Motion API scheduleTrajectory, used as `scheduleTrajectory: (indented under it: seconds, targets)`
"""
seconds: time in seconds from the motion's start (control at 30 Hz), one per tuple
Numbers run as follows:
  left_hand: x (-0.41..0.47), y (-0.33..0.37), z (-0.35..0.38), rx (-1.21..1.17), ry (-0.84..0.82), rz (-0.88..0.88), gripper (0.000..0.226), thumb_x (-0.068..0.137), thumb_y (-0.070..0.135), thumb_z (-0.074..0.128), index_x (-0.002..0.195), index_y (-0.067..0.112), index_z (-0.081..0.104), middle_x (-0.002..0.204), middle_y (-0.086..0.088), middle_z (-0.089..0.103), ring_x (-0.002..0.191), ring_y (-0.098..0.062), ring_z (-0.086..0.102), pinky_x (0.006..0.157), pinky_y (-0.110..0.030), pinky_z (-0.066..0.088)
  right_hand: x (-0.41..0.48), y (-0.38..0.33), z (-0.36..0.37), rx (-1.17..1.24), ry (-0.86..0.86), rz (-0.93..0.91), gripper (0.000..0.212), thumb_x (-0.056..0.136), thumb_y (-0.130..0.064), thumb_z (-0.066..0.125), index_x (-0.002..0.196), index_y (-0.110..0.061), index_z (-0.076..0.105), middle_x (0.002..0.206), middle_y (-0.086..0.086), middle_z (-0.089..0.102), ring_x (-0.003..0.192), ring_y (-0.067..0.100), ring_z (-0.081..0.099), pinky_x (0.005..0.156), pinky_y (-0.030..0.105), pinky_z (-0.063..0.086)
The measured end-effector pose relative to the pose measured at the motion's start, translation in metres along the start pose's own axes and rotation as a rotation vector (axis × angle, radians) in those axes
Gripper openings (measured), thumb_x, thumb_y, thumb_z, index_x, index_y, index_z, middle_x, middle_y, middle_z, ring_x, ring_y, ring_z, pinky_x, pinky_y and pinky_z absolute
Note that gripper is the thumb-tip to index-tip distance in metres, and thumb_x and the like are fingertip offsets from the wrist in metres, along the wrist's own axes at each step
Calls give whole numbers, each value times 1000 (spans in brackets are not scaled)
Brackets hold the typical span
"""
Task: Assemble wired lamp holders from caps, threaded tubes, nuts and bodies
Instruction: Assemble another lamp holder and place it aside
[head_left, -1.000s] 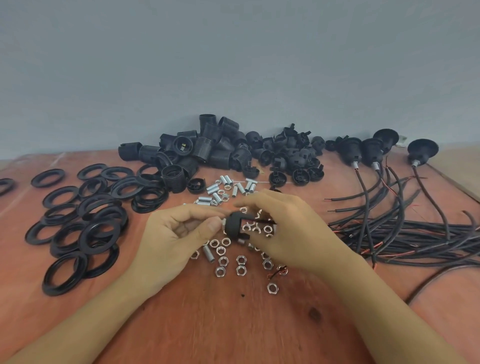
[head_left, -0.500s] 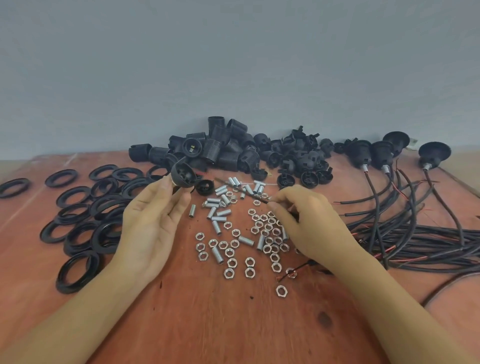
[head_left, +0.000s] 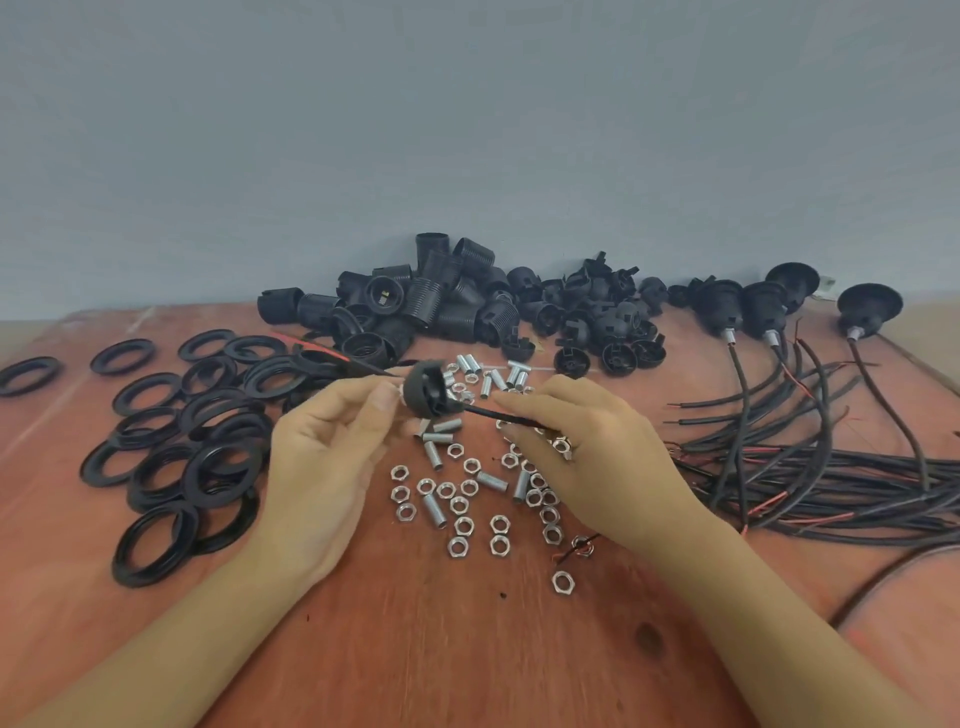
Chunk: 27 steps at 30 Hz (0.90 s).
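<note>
Now left hand (head_left: 322, 457) pinches black domed cap (head_left: 428, 389); right hand (head_left: 587, 457) pinches its black wire (head_left: 498, 414).

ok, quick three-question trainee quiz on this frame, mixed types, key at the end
1. What does the left hand grip?
A) a black cap
B) a screwdriver
C) nothing

2. True or false: the black rings lie to the left of the nuts on the table.

3. Fill in: the right hand pinches a black ____ that runs up to the cap.

Key: 1 A; 2 true; 3 wire.
</note>
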<state>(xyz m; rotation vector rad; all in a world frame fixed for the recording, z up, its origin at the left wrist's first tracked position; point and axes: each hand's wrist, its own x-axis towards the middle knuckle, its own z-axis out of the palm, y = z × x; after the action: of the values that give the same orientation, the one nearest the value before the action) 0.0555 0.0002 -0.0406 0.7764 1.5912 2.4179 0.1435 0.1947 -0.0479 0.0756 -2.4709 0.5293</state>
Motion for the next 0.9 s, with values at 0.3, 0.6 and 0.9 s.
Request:
scheduleTrajectory:
  seconds: [0.3,0.6,0.9]
  targets:
    - [10,6,-8,-124,106,-46,20,85,23,59,81,24,79,89,7,75,82,-4,68,75,-16,54,4,2,-5,-130,-83,273,27,91,-56,55,102,-36,70,88,-14,66,83,8,58,62,29,44]
    - [24,10,-24,-272,296,-133,24,89,20,60,70,23,75,80,7,71,78,-3,68,73,-14,53,3,2,-10,-248,-106,57,45,89,-58,49,92,-23,76,76,-9,53,79,18,47,76,34,39]
    - [21,10,-17,-424,220,-216,17,84,23,62,88,17,78,102,2,72,85,-3,69,70,-13,53,2,-9,-6,-65,-121,17,45,90,-60,45,94,-20,65,89,-9,48,83,10,41,77,27,37]
